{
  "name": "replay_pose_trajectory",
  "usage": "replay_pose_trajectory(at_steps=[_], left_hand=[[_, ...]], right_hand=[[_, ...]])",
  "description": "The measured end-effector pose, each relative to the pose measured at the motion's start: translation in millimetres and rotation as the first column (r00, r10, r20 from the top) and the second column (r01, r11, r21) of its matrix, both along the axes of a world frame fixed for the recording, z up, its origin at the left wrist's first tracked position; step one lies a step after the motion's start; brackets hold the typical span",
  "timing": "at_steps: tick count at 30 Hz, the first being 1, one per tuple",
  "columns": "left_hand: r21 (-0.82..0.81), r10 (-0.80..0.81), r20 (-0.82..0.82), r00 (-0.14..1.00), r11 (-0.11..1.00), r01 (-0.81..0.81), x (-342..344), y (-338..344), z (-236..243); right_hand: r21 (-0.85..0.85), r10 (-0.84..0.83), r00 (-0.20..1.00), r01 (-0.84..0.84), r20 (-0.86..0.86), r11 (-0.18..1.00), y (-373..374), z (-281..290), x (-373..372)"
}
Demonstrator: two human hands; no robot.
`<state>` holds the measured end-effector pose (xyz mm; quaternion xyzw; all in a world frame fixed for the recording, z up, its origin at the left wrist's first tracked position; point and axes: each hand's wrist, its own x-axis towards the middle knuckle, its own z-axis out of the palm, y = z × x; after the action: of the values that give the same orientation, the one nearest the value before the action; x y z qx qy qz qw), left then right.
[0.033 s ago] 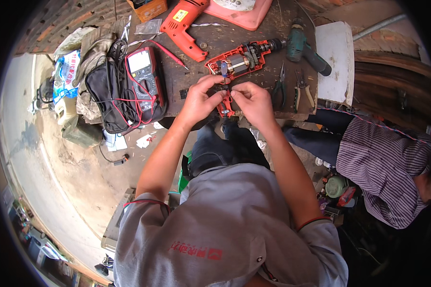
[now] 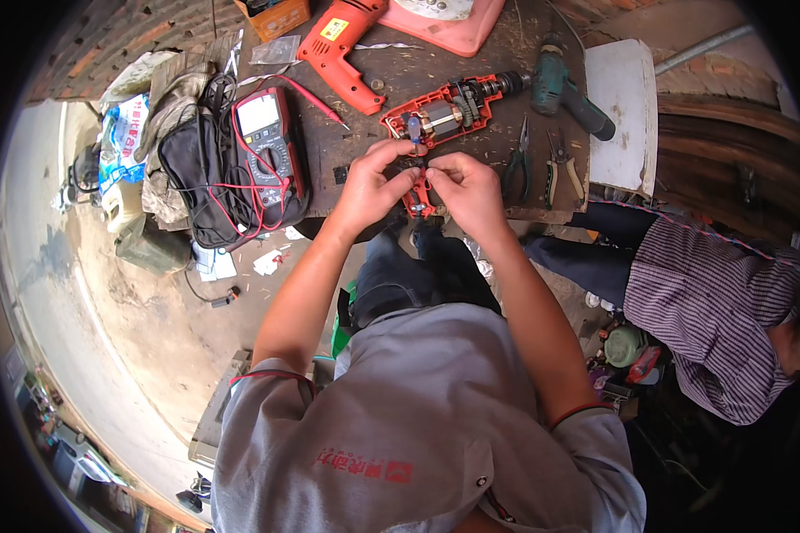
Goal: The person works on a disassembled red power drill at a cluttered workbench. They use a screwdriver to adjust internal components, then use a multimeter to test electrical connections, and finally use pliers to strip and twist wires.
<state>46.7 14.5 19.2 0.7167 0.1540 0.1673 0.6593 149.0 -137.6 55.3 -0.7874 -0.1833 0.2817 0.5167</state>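
An opened red electric drill [image 2: 440, 117] lies on the bench, its motor, gears and black chuck exposed in one half of the casing. Its handle end [image 2: 417, 206] points toward me, at the bench's near edge. My left hand [image 2: 371, 182] grips the handle area from the left, thumb and index finger curled at the inner parts, close to a small blue part [image 2: 415, 130]. From the right, my right hand [image 2: 468, 188] pinches at the same spot, thumb and index finger together. What lies between its fingertips is too small and too covered to make out.
A red-cased multimeter [image 2: 263, 147] with leads lies left on a black pouch [image 2: 191, 182]. Beyond are another casing piece [image 2: 340, 53] and a pink tray [image 2: 471, 27]. Right are pliers [image 2: 518, 164], cutters [image 2: 562, 169] and a green drill [image 2: 560, 84]. A person in a striped shirt [image 2: 711, 311] is at right.
My right hand has shifted very slightly to the left at the drill's handle. My left hand and the things on the bench stay where they were.
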Motion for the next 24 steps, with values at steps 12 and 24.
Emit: replay_pose_trajectory(at_steps=[12, 24], left_hand=[[-0.003, -0.045, -0.025, 0.999, 0.999, 0.045, -3, 3, 1], [0.114, -0.036, 0.067, 0.997, 0.993, 0.029, -3, 2, 0]], right_hand=[[-0.145, 0.178, 0.773, -0.112, 0.609, 0.983, 17, 0, -5], [-0.136, 0.14, 0.875, -0.086, 0.464, 0.987, -4, 9, 11]])
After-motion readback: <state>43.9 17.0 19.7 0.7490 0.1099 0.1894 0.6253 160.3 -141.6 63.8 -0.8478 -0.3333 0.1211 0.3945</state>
